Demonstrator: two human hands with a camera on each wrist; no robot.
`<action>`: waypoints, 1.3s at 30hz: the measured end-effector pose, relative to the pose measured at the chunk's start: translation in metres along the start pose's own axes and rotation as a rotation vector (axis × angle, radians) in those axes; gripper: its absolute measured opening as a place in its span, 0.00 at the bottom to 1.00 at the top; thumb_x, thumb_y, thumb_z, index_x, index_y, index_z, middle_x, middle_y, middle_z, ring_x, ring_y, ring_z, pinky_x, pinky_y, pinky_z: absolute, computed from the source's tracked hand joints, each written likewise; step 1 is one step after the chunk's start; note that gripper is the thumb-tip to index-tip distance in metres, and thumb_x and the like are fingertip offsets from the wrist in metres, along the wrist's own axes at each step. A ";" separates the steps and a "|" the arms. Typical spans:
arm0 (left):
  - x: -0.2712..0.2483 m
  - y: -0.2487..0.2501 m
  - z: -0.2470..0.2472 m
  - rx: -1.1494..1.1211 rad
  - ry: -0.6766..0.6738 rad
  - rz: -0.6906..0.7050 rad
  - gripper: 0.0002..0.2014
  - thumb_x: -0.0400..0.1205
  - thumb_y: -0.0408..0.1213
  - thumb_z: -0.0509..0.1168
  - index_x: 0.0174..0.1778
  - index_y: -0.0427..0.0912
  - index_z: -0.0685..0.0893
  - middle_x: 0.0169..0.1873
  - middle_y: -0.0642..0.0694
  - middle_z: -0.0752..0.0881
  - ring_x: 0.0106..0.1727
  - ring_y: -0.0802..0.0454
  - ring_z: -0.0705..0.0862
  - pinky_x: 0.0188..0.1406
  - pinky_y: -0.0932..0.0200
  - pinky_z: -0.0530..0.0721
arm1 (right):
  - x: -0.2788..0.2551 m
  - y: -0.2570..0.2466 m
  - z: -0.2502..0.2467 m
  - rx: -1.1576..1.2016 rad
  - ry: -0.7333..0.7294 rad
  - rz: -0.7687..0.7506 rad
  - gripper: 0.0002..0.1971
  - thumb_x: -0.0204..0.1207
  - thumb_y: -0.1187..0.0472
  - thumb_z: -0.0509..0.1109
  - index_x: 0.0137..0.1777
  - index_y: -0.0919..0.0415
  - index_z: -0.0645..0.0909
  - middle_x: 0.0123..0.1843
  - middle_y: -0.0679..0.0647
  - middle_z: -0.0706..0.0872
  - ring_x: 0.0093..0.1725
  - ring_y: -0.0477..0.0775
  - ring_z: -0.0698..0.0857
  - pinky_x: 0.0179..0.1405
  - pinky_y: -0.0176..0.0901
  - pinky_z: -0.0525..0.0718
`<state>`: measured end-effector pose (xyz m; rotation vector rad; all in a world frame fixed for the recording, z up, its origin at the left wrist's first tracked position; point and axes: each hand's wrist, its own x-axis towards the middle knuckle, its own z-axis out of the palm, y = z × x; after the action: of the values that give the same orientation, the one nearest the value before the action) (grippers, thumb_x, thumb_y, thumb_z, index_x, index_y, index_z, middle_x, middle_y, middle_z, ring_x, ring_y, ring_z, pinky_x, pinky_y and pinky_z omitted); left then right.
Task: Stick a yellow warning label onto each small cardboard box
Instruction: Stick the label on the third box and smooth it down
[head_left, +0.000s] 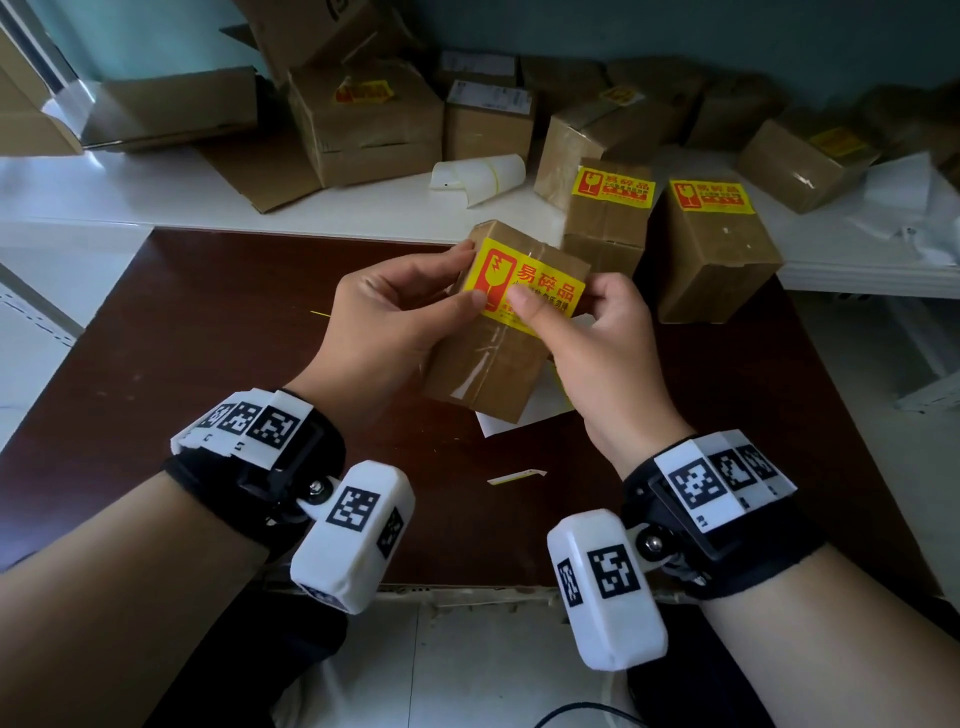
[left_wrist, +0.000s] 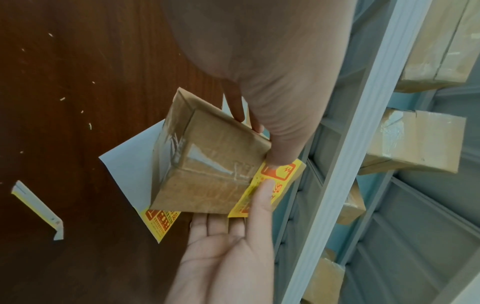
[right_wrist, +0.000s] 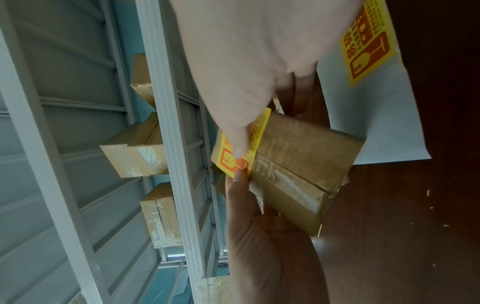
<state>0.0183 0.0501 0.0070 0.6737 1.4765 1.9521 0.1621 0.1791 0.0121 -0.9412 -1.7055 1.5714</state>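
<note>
I hold a small taped cardboard box (head_left: 488, 364) tilted above the brown table (head_left: 208, 338). A yellow warning label (head_left: 524, 283) with red print lies across its upper end. My left hand (head_left: 415, 301) grips the box's left side and its thumb rests on the label. My right hand (head_left: 587, 332) grips the right side, with its thumb pressing the label too. The left wrist view shows the box (left_wrist: 207, 164) and the label (left_wrist: 278, 183) between both thumbs. In the right wrist view the thumb lies on the label (right_wrist: 228, 162), next to the box (right_wrist: 298, 164).
A white backing sheet (left_wrist: 130, 164) with another yellow label (left_wrist: 161, 222) lies under the box. Two labelled boxes (head_left: 608, 228) (head_left: 711, 254) stand behind it. Several more boxes and curled backing paper (head_left: 478, 176) sit on the white shelf. A paper strip (head_left: 517, 475) lies on the table.
</note>
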 end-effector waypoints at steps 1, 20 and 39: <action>0.000 0.002 0.000 -0.014 0.006 -0.005 0.22 0.79 0.26 0.80 0.71 0.31 0.90 0.67 0.35 0.94 0.73 0.36 0.92 0.77 0.33 0.88 | 0.000 0.002 0.001 -0.027 -0.014 -0.018 0.33 0.70 0.45 0.92 0.70 0.52 0.82 0.62 0.48 0.95 0.62 0.46 0.95 0.64 0.58 0.96; -0.003 0.003 0.003 -0.019 0.034 -0.016 0.22 0.81 0.25 0.80 0.72 0.30 0.90 0.63 0.34 0.95 0.70 0.35 0.93 0.73 0.37 0.91 | -0.002 0.002 0.002 0.018 0.051 -0.057 0.22 0.77 0.40 0.86 0.64 0.50 0.86 0.58 0.46 0.96 0.59 0.44 0.95 0.65 0.60 0.95; -0.003 0.002 0.005 0.042 0.025 -0.005 0.29 0.81 0.20 0.78 0.79 0.32 0.82 0.68 0.41 0.95 0.72 0.44 0.93 0.69 0.46 0.93 | 0.002 0.000 -0.001 0.127 0.103 -0.045 0.19 0.82 0.38 0.80 0.57 0.53 0.90 0.56 0.52 0.98 0.59 0.51 0.97 0.66 0.64 0.95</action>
<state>0.0238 0.0509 0.0100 0.6663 1.5364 1.9371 0.1616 0.1813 0.0117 -0.8979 -1.5277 1.5545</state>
